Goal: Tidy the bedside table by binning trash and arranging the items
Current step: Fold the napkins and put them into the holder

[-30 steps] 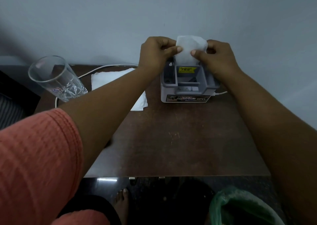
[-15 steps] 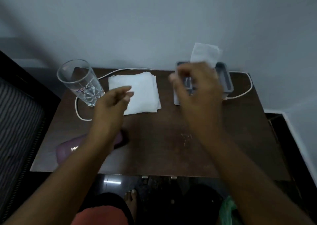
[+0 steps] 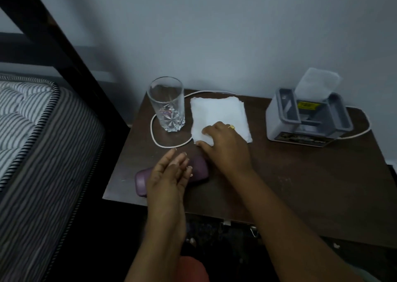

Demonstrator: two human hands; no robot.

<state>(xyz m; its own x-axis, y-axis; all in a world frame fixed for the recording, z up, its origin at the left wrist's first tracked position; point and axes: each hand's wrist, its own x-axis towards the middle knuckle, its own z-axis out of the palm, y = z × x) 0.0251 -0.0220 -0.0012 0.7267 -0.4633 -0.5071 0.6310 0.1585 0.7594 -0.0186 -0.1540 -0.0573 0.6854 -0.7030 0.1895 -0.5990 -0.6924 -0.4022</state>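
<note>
A: What is changed?
B: The white tissue (image 3: 318,81) is left in the grey plastic holder (image 3: 277,118). The folded white napkin (image 3: 219,114) on the counter (image 3: 300,174) is now pinched by the right hand (image 3: 227,148); the left hand (image 3: 169,174) is released.

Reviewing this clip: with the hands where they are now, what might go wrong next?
1. The right hand pinches a near corner of the folded napkins, close beside the empty glass; a leftward sweep might tip it.
2. The white cable loops around the glass's base; snagging it may drag the glass.
3. Lifted by one corner, the napkins may fan apart.
</note>
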